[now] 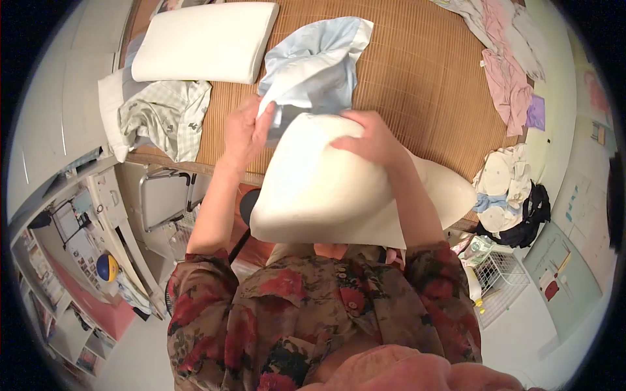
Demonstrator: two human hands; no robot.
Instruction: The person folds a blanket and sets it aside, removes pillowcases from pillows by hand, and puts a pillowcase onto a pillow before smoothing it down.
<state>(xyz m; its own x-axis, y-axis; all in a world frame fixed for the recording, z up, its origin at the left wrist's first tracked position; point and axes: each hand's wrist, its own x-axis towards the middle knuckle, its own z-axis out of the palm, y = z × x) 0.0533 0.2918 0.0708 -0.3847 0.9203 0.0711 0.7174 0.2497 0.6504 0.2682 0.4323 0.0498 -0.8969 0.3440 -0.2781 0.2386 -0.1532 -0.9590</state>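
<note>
Left hand [250,129], closed in a pinch, has the edge of a pale blue cloth [317,65] in my feed; the right hand [372,138] curls partly closed over the upper end of a cream pillow [319,186]. I see the pillow bent before the patterned shirt [339,300], the cloth bunched over the slatted mat [424,78].

The left forearm [212,202] and right forearm [420,212] reach forward, well apart. The left hand [250,129] is closed in a pinch; the right hand [370,137] turns inward, palm down, its thumb [345,143] spread from bent fingers [357,117].
</note>
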